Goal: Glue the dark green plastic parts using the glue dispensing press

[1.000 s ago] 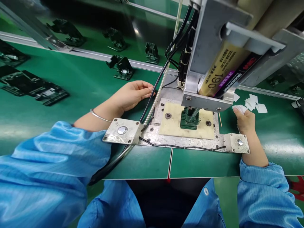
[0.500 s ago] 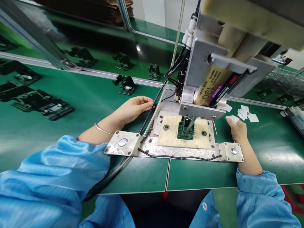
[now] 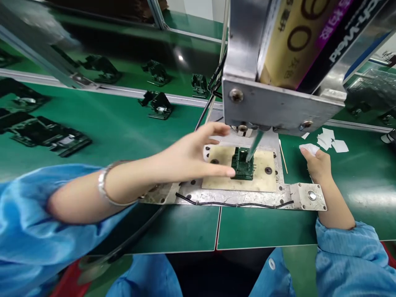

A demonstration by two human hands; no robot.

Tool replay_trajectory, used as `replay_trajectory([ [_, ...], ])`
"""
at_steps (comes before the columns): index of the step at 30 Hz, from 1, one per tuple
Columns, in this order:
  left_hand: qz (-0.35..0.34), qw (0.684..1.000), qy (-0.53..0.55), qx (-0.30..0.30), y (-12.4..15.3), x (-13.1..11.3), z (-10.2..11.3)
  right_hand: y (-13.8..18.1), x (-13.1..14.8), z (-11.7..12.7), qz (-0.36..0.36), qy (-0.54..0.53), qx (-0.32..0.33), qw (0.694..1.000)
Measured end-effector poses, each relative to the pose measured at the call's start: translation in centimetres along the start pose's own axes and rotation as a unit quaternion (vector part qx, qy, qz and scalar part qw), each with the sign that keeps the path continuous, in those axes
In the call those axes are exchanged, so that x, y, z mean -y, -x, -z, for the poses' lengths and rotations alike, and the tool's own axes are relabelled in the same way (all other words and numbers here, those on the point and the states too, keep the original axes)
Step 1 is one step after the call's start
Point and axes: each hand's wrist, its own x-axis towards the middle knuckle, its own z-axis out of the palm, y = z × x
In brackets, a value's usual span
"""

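Nearest the camera, two blue sleeves frame the green surface point(image 3: 262, 227). A metal base plate point(image 3: 235, 198) lies on it, with a round button on its right end tab point(image 3: 312, 195) and a black wire running along its front edge.

On the plate sits a cream-coloured pad point(image 3: 269, 181), fastened by dark screws. A small dark green component point(image 3: 243, 165) stands at the middle of the pad. It is blocky and roughly square, with ribbed or pinned sides and a glossy top; finer detail cannot be made out. A slanted metal nozzle point(image 3: 254, 145) points down onto its upper face, and whether the tip touches it cannot be told.

The left hand point(image 3: 192, 159) reaches across the plate from the left, a silver bracelet on its wrist. Its fingers point(image 3: 216, 128) are apart, and the thumb tip lies just beside the left edge of the green component, holding nothing.

The right hand point(image 3: 318, 165) rests on the surface just right of the plate, its fingers closed on a small white wad point(image 3: 309, 148). A thin wooden stick point(image 3: 283, 156) lies between this hand and the pad.

Above hangs a metal bracket point(image 3: 278, 107) carrying a tan cartridge with printed numerals. Beyond the right hand lie white paper scraps point(image 3: 329, 140). Farther back, black parts point(image 3: 159, 105) stand spread over the green surface on both sides of a metal rail.
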Motion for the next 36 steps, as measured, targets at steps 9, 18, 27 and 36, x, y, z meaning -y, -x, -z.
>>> replay_trajectory([
  [9, 0.081, 0.983, 0.132, 0.098, -0.7, -0.9, -3.0, 0.2, 0.6, 0.0, -0.004, 0.016, -0.005, 1.000],
  [18, 0.225, 0.955, 0.125, 0.150, 2.4, -4.0, -2.6, 3.6, 5.4, 2.4, 0.098, -0.019, 0.006, 0.995],
  [27, 0.072, 0.992, -0.001, 0.108, 6.8, -6.6, -3.2, 15.6, 15.9, 3.1, 0.443, 0.014, 0.358, 0.822],
  [36, 0.007, 0.994, -0.072, 0.081, 6.7, -4.9, -0.5, 15.2, 12.4, 4.9, 0.418, -0.021, 0.148, 0.896],
])
